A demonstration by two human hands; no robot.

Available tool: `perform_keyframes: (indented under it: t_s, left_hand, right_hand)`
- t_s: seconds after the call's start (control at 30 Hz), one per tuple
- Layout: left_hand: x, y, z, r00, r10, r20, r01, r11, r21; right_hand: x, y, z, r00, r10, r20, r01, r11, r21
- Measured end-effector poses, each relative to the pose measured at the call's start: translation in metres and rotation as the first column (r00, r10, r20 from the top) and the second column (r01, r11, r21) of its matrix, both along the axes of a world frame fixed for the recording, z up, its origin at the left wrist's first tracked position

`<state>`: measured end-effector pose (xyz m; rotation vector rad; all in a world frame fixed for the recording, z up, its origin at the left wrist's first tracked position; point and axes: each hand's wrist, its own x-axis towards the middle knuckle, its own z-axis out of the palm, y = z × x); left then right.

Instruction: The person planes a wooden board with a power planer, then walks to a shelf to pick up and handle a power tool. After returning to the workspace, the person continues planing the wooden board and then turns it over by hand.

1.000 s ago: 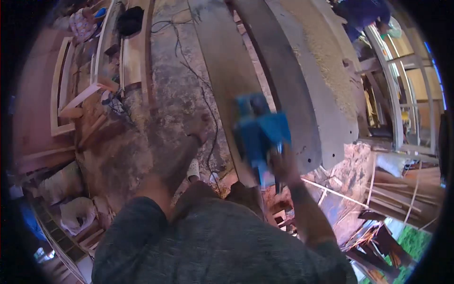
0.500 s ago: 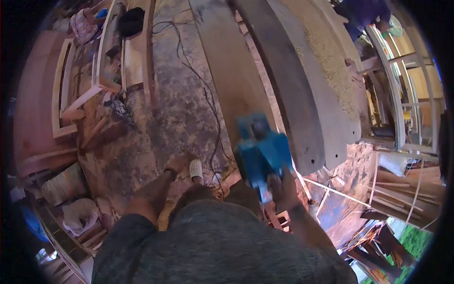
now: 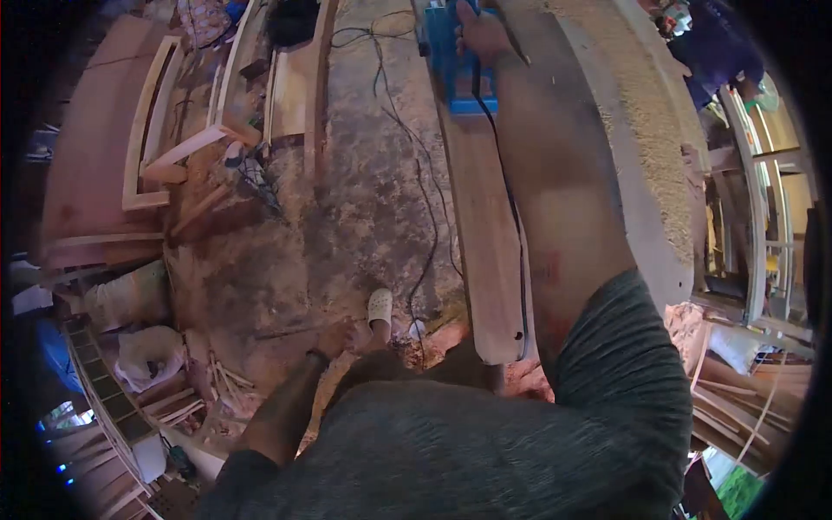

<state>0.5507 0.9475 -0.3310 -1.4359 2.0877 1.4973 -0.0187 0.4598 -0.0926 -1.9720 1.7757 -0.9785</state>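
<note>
A blue power tool rests on a long wooden plank toward the top of the view. My right hand is wrapped round its handle, with the arm stretched out over the boards. From the tool a black cord runs back along the plank. My left hand hangs low beside my leg, away from the plank and over the ground; its fingers are small and dim, and whether they are apart cannot be made out.
Wooden frames lie at the left. A loose cable crosses the ground left of the plank. At the upper right is another person, beside a sawdust-covered board. A white sack sits at the lower left.
My right hand has moved the blue tool forward along the plank, from near my body to the far part. The plank's near end now shows. My left hand has stayed low.
</note>
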Motion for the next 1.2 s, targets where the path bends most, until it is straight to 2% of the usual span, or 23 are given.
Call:
perform_keyframes:
  t_s: [0.03, 0.07, 0.1, 0.17, 0.2, 0.27, 0.3, 0.33, 0.4, 0.47, 0.5, 0.53, 0.6, 0.63, 0.7, 0.8, 0.87, 0.93, 1.0, 1.07, 1.1, 1.17, 1.2]
  left_hand:
    - [0.016, 0.005, 0.002, 0.998, 0.007, 0.07, -0.012, 0.998, 0.061]
    - [0.036, 0.012, -0.003, 0.971, 0.216, 0.097, -0.233, 0.947, 0.221]
    - [0.044, 0.012, -0.009, 0.901, 0.407, 0.152, -0.434, 0.823, 0.367]
    - [0.039, 0.014, -0.017, 0.951, 0.187, 0.247, -0.272, 0.886, 0.375]
    - [0.022, -0.007, 0.008, 0.929, -0.216, 0.301, 0.139, 0.956, 0.259]
    - [0.008, -0.035, 0.011, 0.806, -0.475, 0.354, 0.454, 0.879, 0.146]
    - [0.008, -0.044, -0.013, 0.869, -0.385, 0.31, 0.359, 0.923, 0.139]
    - [-0.001, -0.055, -0.025, 0.876, -0.386, 0.289, 0.378, 0.922, 0.087]
    - [-0.037, -0.09, -0.028, 0.903, -0.391, 0.181, 0.408, 0.91, -0.068]
    - [-0.073, -0.117, -0.033, 0.919, -0.395, -0.004, 0.388, 0.904, -0.178]
    - [-0.091, -0.128, -0.038, 0.913, -0.393, -0.106, 0.364, 0.905, -0.22]
    - [-0.108, -0.134, -0.042, 0.91, -0.373, -0.182, 0.327, 0.914, -0.241]
    - [-0.134, -0.129, -0.078, 0.884, -0.292, -0.366, 0.126, 0.902, -0.413]
    - [-0.155, -0.131, -0.042, 0.908, -0.374, -0.187, 0.285, 0.88, -0.38]
    - [-0.203, -0.138, 0.048, 0.787, -0.595, 0.163, 0.617, 0.749, -0.243]
    - [-0.157, -0.096, -0.08, 0.806, -0.583, -0.103, 0.455, 0.721, -0.522]
    - [-0.134, -0.089, -0.083, 0.851, -0.491, -0.185, 0.471, 0.87, -0.144]
    - [-0.095, -0.082, -0.101, 0.877, -0.449, -0.172, 0.449, 0.892, -0.041]
    - [-0.05, -0.076, -0.135, 0.882, -0.464, -0.085, 0.435, 0.87, -0.232]
    - [-0.034, -0.09, -0.081, 0.825, -0.563, 0.047, 0.55, 0.782, -0.292]
    - [-0.024, -0.098, -0.052, 0.79, -0.602, 0.117, 0.604, 0.732, -0.315]
    - [-0.019, -0.107, -0.003, 0.893, -0.401, 0.204, 0.431, 0.892, -0.132]
    - [-0.014, -0.107, 0.007, 0.923, -0.315, 0.223, 0.337, 0.939, -0.07]
  right_hand:
    - [0.0, 0.002, -0.001, 0.998, 0.04, 0.04, -0.04, 0.999, 0.02]
    - [-0.003, 0.012, -0.002, 0.994, 0.071, 0.077, -0.075, 0.996, 0.048]
    - [-0.003, 0.027, 0.009, 0.989, 0.101, 0.108, -0.109, 0.991, 0.075]
    - [0.005, 0.081, 0.036, 0.966, -0.037, 0.258, -0.011, 0.983, 0.182]
    - [0.013, 0.12, 0.048, 0.956, -0.09, 0.279, 0.029, 0.976, 0.214]
    - [0.037, 0.234, 0.056, 0.944, -0.173, 0.281, 0.109, 0.967, 0.229]
    - [0.048, 0.291, 0.058, 0.935, -0.21, 0.287, 0.14, 0.959, 0.245]
    - [0.058, 0.349, 0.062, 0.914, -0.252, 0.318, 0.155, 0.941, 0.302]
    - [0.073, 0.457, 0.078, 0.837, -0.379, 0.395, 0.099, 0.814, 0.572]
    - [0.081, 0.569, 0.066, 0.824, -0.423, 0.376, 0.109, 0.771, 0.628]
    - [0.09, 0.597, 0.096, 0.848, -0.4, 0.346, 0.098, 0.761, 0.641]
    - [0.096, 0.636, 0.097, 0.81, -0.421, 0.408, 0.084, 0.772, 0.63]
    - [0.102, 0.697, 0.094, 0.785, -0.426, 0.449, 0.063, 0.776, 0.627]
    - [0.103, 0.72, 0.093, 0.804, -0.411, 0.429, 0.053, 0.769, 0.637]
    - [0.104, 0.726, 0.089, 0.822, -0.38, 0.424, 0.04, 0.782, 0.622]
    - [0.104, 0.697, 0.085, 0.808, -0.38, 0.45, 0.056, 0.81, 0.583]
    - [0.099, 0.656, 0.084, 0.777, -0.429, 0.46, 0.071, 0.786, 0.614]
    - [0.098, 0.597, 0.099, 0.813, -0.442, 0.38, 0.113, 0.759, 0.641]
    - [0.093, 0.542, 0.098, 0.841, -0.357, 0.407, 0.068, 0.816, 0.574]
    - [0.098, 0.482, 0.1, 0.853, -0.399, 0.338, 0.166, 0.819, 0.549]
    - [0.094, 0.457, 0.078, 0.919, -0.283, 0.275, 0.181, 0.921, 0.345]
    - [0.086, 0.395, 0.056, 0.909, -0.264, 0.323, 0.187, 0.95, 0.25]
    - [0.087, 0.363, 0.065, 0.878, -0.309, 0.366, 0.197, 0.929, 0.313]
